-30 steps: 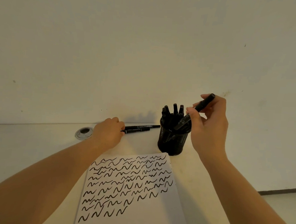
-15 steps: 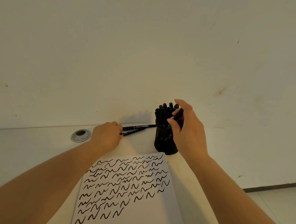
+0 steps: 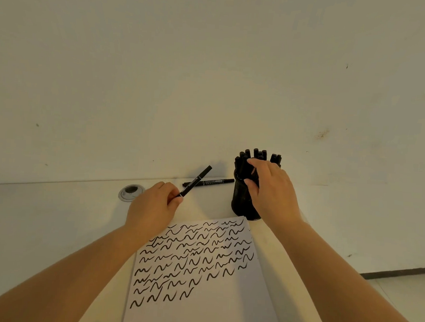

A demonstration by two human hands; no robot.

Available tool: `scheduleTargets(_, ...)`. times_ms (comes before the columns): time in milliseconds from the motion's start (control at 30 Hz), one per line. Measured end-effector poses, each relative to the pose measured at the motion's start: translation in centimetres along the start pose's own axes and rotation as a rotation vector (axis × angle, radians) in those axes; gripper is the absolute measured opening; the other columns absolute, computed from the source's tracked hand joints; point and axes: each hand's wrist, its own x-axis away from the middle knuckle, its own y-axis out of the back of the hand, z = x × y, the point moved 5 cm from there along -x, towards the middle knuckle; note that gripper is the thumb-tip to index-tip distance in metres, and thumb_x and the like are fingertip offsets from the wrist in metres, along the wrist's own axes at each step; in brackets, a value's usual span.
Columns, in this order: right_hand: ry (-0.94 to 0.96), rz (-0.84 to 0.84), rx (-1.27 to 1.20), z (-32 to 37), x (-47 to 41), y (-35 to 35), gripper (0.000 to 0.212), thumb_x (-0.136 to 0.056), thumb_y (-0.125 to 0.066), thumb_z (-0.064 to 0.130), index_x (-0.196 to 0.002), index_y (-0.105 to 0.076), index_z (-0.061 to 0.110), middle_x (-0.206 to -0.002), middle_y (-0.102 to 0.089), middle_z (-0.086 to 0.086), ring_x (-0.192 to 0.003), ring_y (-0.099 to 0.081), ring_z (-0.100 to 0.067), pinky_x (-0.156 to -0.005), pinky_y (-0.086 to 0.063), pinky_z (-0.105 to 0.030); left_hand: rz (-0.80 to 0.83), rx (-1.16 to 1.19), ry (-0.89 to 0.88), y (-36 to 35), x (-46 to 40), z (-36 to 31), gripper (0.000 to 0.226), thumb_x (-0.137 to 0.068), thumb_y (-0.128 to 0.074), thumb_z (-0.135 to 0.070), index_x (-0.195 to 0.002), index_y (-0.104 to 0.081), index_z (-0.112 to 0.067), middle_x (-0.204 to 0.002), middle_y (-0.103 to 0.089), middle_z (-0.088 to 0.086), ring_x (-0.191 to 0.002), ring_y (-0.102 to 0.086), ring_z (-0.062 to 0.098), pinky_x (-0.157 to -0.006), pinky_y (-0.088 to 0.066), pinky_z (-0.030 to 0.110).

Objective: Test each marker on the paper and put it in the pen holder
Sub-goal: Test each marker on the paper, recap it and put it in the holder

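Observation:
A black mesh pen holder [image 3: 240, 202] stands at the back of the white table, packed with several black markers [image 3: 259, 153]. My right hand [image 3: 270, 189] rests over the holder's top, fingers loosely curved among the marker caps; I cannot make out a marker held in it. My left hand [image 3: 154, 207] pinches one black marker [image 3: 196, 181] by its lower end, lifted and tilted up to the right. One more black marker [image 3: 209, 182] lies flat on the table behind it. The white paper [image 3: 199, 284], covered with several rows of black squiggles, lies in front of me.
A round grey cable grommet [image 3: 131, 192] sits in the table left of my left hand. A plain wall rises right behind the table. The table's right edge drops to a pale floor [image 3: 410, 292] at the lower right.
My right hand lowered its marker into the holder and now rests on the marker tops. My left hand picked one of the two lying markers up off the table.

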Motion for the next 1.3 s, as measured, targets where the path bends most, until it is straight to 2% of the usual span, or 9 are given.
scheduleTargets(233,-0.02,0.059,0.102,0.5,0.0,-0.1,0.043,-0.088,-0.054,0.012,-0.129,-0.048,0.005,-0.112,-0.059,-0.014,-0.102,-0.049,-0.032,-0.088,-0.039,-0.04,-0.042,0.089,-0.07,2.7,2.6,-2.0,0.014,-0.089,-0.051,-0.036,-0.098,-0.057,-0.026,-0.089,-0.057,-0.014,-0.083,-0.057,0.008,-0.071,-0.049,0.03)
scheduleTargets(333,-0.001,-0.11,0.125,1.9,0.5,1.6,0.035,-0.08,-0.06,0.007,-0.115,-0.06,0.005,-0.108,-0.061,-0.014,-0.101,-0.05,-0.036,-0.081,-0.041,-0.042,-0.035,0.164,-0.05,3.9,3.6,-2.7,0.013,-0.09,-0.051,-0.036,-0.098,-0.055,-0.028,-0.08,-0.056,-0.02,-0.082,-0.058,0.005,-0.072,-0.049,0.029)
scheduleTargets(433,-0.065,-0.256,-0.111,3.9,2.3,3.1,0.017,-0.085,-0.057,0.011,-0.099,-0.067,0.01,-0.095,-0.062,-0.005,-0.092,-0.052,-0.027,-0.076,-0.039,-0.032,-0.018,0.23,-0.054,4.6,5.1,-3.9,0.004,-0.09,-0.05,-0.036,-0.093,-0.05,-0.034,-0.079,-0.055,-0.024,-0.081,-0.059,0.002,-0.07,-0.049,0.026)
scheduleTargets(633,-0.357,0.032,-0.804,7.7,6.5,1.6,0.027,-0.092,-0.047,0.033,-0.073,-0.065,0.027,-0.053,-0.053,0.016,-0.052,-0.045,0.002,-0.051,-0.036,-0.01,0.011,0.3,-0.139,5.1,9.3,-6.5,0.001,-0.088,-0.051,-0.038,-0.089,-0.05,-0.037,-0.078,-0.059,-0.023,-0.073,-0.058,-0.004,-0.065,-0.049,0.021)
scheduleTargets(733,-0.398,0.038,-0.883,8.6,8.8,1.4,0.024,-0.091,-0.049,0.027,-0.075,-0.066,0.027,-0.053,-0.054,0.016,-0.052,-0.046,0.002,-0.051,-0.037,-0.008,0.052,0.363,-0.158,4.8,11.3,-6.6,0.004,-0.084,-0.053,-0.043,-0.085,-0.05,-0.04,-0.072,-0.06,-0.025,-0.073,-0.057,-0.006,-0.065,-0.048,0.018)
scheduleTargets(867,-0.506,0.028,-1.04,8.8,11.4,1.0,0.029,-0.093,-0.044,0.024,-0.074,-0.065,0.02,-0.05,-0.051,0.011,-0.051,-0.045,0.0,-0.05,-0.038,-0.009,0.266,0.414,-0.132,3.5,13.5,-5.3,0.025,-0.082,-0.049,-0.056,-0.067,-0.05,-0.037,-0.051,-0.05,-0.015,-0.046,-0.042,0.004,-0.048,-0.032,0.021)
scheduleTargets(1033,-0.61,0.056,-1.084,8.8,14.1,0.1,0.033,-0.096,-0.04,0.027,-0.075,-0.065,0.022,-0.048,-0.049,0.01,-0.05,-0.044,-0.003,-0.053,-0.038,-0.01,0.515,0.76,-0.022,2.4,15.9,-5.0,0.028,-0.086,-0.039,-0.043,-0.072,-0.061,-0.035,-0.053,-0.044,-0.011,-0.054,-0.04,0.008,-0.057,-0.034,0.018)
scheduleTargets(1200,-0.554,0.221,-1.08,9.7,15.2,-0.3,0.031,-0.095,-0.044,0.027,-0.073,-0.065,0.023,-0.049,-0.052,0.01,-0.051,-0.046,-0.003,-0.054,-0.04,-0.011,0.496,0.645,-0.065,2.9,16.8,-5.4,0.028,-0.091,-0.038,-0.035,-0.068,-0.054,-0.034,-0.052,-0.044,-0.01,-0.054,-0.038,0.01,-0.055,-0.032,0.023)
scheduleTargets(1300,-0.587,0.17,-1.017,9.5,15.4,-0.4,0.031,-0.093,-0.047,0.027,-0.069,-0.064,0.021,-0.046,-0.051,0.009,-0.047,-0.044,-0.002,-0.05,-0.038,-0.012,0.383,0.448,-0.107,3.3,16.9,-5.6,0.029,-0.094,-0.039,-0.031,-0.068,-0.049,-0.036,-0.048,-0.042,-0.011,-0.047,-0.035,0.006,-0.048,-0.027,0.022)
